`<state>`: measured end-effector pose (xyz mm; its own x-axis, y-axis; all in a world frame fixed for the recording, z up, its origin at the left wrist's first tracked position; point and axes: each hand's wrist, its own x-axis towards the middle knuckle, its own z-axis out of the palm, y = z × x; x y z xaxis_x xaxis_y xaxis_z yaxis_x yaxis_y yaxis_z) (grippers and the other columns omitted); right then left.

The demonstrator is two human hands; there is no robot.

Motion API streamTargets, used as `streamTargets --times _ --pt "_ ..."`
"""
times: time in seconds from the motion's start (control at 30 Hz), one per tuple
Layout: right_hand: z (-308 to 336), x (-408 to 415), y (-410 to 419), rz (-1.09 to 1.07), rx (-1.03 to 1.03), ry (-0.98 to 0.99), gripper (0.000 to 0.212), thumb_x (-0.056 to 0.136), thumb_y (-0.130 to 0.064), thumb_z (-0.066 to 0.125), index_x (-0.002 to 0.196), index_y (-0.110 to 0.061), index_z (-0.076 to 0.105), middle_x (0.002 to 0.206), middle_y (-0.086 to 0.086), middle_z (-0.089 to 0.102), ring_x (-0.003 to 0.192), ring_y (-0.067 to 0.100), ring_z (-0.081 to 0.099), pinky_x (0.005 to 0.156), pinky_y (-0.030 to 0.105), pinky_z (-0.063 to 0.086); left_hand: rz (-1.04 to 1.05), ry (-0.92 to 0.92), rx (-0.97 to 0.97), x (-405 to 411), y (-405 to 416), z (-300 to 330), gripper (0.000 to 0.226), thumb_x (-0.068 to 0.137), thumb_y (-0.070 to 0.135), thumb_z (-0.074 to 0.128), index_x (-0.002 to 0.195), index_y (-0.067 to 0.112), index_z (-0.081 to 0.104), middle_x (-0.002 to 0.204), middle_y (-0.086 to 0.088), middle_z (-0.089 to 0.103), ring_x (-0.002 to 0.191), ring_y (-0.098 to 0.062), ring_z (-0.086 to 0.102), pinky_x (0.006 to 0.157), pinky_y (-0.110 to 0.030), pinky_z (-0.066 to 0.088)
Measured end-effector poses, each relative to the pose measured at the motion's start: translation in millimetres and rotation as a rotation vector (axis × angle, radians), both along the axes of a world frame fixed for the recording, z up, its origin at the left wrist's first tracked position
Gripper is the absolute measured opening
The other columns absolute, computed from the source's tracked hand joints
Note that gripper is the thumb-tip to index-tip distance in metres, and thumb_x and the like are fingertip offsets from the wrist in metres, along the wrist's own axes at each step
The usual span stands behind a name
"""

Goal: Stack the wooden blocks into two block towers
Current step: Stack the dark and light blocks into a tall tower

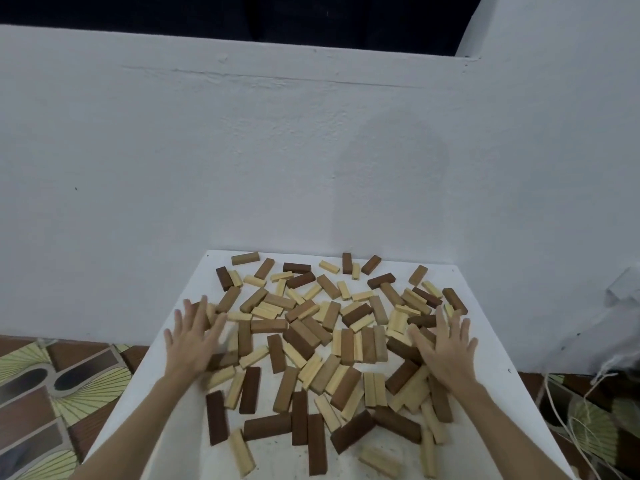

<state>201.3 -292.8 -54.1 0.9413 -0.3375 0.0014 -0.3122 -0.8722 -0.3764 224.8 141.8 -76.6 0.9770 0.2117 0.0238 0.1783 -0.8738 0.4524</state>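
Several wooden blocks (322,344), pale, mid-brown and dark brown, lie scattered flat in a loose heap over a white table (485,344). No block stands on end and no tower is visible. My left hand (192,339) is spread flat, fingers straight, over the blocks at the heap's left edge; it looks blurred. My right hand (445,348) is spread the same way over blocks at the heap's right side. Neither hand grips a block.
The table stands against a white wall (277,168) at the back. Patterned floor tiles (52,403) show at the left and right. A tangle of pale cord (581,420) and a grey object (620,296) lie to the right of the table.
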Motion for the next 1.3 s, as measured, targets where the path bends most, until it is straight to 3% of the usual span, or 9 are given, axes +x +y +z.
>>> streamTargets --times 0.1,0.27,0.4,0.53,0.67,0.8,0.97,1.07,1.3 --pt "0 32 -17 -0.029 0.071 -0.014 0.074 0.094 -0.056 0.039 0.152 -0.017 0.015 0.159 0.017 0.003 0.147 0.031 -0.001 0.115 0.055 0.007 0.014 0.060 -0.198 32 15 5 0.072 0.094 0.061 0.021 0.150 0.017 0.020 0.159 -0.009 0.003 0.146 -0.027 -0.005 0.116 -0.053 0.000" --pt "-7 68 -19 -0.047 0.110 0.009 0.073 0.094 -0.054 0.040 0.149 -0.007 0.024 0.157 0.019 0.012 0.145 0.034 0.004 0.117 0.053 0.009 -0.101 0.070 -0.178 58 -18 6 0.062 0.099 0.045 0.025 0.151 0.016 0.008 0.159 -0.005 0.000 0.146 -0.020 -0.005 0.116 -0.044 -0.005" --pt "-13 69 7 0.095 0.004 0.010 0.080 0.094 -0.056 0.037 0.150 -0.003 0.015 0.159 0.015 0.009 0.147 0.030 0.003 0.119 0.043 0.005 -0.246 0.040 -0.109 61 -49 4 0.083 0.087 0.073 0.017 0.152 0.021 0.005 0.159 0.003 -0.001 0.146 -0.014 -0.006 0.117 -0.039 -0.006" --pt "-13 69 20 0.121 -0.139 0.026 0.081 0.092 -0.065 0.027 0.153 -0.014 0.010 0.161 0.009 0.003 0.148 0.027 0.001 0.116 0.052 0.005 -0.305 -0.025 -0.075 62 -64 4 0.093 0.071 0.079 0.003 0.150 0.031 0.010 0.157 0.010 -0.002 0.145 -0.009 -0.009 0.115 -0.041 -0.013" --pt "-5 94 15 0.084 -0.087 -0.084 0.079 0.089 -0.066 0.032 0.151 -0.018 0.020 0.158 0.013 0.012 0.145 0.030 0.008 0.114 0.057 0.011 -0.154 -0.063 0.032 93 -53 18 0.076 0.084 0.073 0.011 0.150 0.033 0.011 0.158 0.008 -0.003 0.145 -0.015 -0.011 0.113 -0.050 -0.011" --pt "0 132 -1 -0.002 0.046 -0.017 0.075 0.093 -0.059 0.036 0.152 -0.018 0.015 0.160 0.013 0.003 0.147 0.030 0.001 0.116 0.054 0.006 0.077 0.123 0.031 144 -25 22 0.066 0.094 0.061 0.024 0.150 0.031 0.009 0.159 -0.002 -0.002 0.146 -0.025 -0.006 0.112 -0.058 -0.001" --pt "-10 155 3 0.044 -0.016 0.030 0.072 0.094 -0.060 0.029 0.149 -0.014 0.024 0.159 0.008 0.011 0.145 0.028 0.009 0.116 0.052 0.010 -0.176 0.091 -0.063 164 -40 13 0.058 0.097 0.054 0.022 0.149 0.028 0.024 0.158 -0.006 0.014 0.146 -0.026 0.000 0.118 -0.044 0.001" --pt "-12 159 26 0.100 -0.071 0.007 0.068 0.095 -0.058 0.031 0.147 -0.015 0.029 0.157 0.007 0.016 0.144 0.025 0.013 0.115 0.052 0.013 -0.220 0.050 -0.025 155 -79 13 0.056 0.099 0.048 0.028 0.150 0.026 0.020 0.158 -0.001 0.012 0.146 -0.021 0.001 0.117 -0.038 0.003" --pt "-3 134 57 0.275 -0.038 0.060 0.074 0.093 -0.065 0.024 0.152 -0.021 0.016 0.161 0.003 0.002 0.148 0.022 -0.007 0.115 0.054 -0.005 -0.313 0.087 0.141 128 -112 20 0.062 0.097 0.056 0.019 0.151 0.028 0.009 0.159 0.004 0.004 0.146 -0.014 -0.009 0.115 -0.045 -0.010"
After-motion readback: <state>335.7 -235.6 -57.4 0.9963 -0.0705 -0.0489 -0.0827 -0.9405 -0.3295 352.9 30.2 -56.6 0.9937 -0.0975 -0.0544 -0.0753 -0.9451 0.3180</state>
